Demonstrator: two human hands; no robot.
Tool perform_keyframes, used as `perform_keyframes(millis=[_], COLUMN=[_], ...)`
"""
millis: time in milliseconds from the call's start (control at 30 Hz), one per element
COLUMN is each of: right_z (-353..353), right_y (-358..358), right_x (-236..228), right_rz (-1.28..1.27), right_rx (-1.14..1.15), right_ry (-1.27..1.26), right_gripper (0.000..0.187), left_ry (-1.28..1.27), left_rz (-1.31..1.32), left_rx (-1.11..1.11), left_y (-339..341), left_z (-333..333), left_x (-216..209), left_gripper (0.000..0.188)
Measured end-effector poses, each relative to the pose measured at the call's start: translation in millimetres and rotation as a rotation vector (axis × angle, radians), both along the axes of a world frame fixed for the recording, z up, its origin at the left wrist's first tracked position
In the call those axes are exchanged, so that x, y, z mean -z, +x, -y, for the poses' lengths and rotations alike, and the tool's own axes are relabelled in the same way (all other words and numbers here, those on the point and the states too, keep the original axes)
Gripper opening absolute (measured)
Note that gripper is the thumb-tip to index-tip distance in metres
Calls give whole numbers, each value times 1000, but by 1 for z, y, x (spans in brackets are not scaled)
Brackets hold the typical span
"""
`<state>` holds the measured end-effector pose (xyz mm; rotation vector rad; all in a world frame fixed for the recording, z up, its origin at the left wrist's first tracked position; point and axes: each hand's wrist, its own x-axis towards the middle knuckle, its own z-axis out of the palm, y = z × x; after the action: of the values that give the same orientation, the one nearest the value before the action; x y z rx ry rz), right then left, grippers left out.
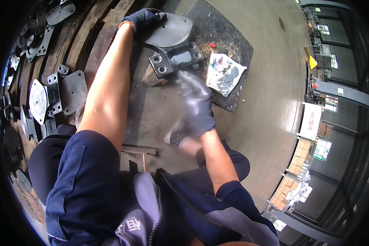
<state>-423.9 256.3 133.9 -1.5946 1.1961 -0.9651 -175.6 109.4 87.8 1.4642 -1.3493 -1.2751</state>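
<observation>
My left hand [145, 20], in a dark blue glove with an orange cuff edge, is closed on the left rim of a metal bracket. The bracket has a rounded grey plate [170, 30] and a dark block [180, 59] with holes at both ends and a pale grey patch in its middle. Just below that block is my right hand [196, 100], in a shiny grey glove. Motion smears its fingers, so I cannot see whether they touch the block or hold anything.
A crumpled, stained white bag [226, 74] and a small red piece [212, 45] lie on a dark, worn mat [238, 45] at right. Similar brackets [55, 94] rest on wooden slats [80, 35] at left. Stacked boxes [301, 156] stand far right.
</observation>
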Motion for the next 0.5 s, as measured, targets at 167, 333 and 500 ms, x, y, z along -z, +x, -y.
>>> perform_keyframes(millis=[167,333,500], right_z=[12,23,17], right_y=[-8,-15,-3], right_x=[-4,11,3], right_rz=[42,-207,-305], right_rx=[98,119,106], right_ry=[36,-159,-423], right_gripper=[24,21,23], left_ry=[9,4,18], left_rz=[56,84,7], left_rx=[21,-8,-42], left_y=[1,-1,-2], left_z=[1,-1,-1], left_x=[0,-5,0], left_gripper=[39,38,38])
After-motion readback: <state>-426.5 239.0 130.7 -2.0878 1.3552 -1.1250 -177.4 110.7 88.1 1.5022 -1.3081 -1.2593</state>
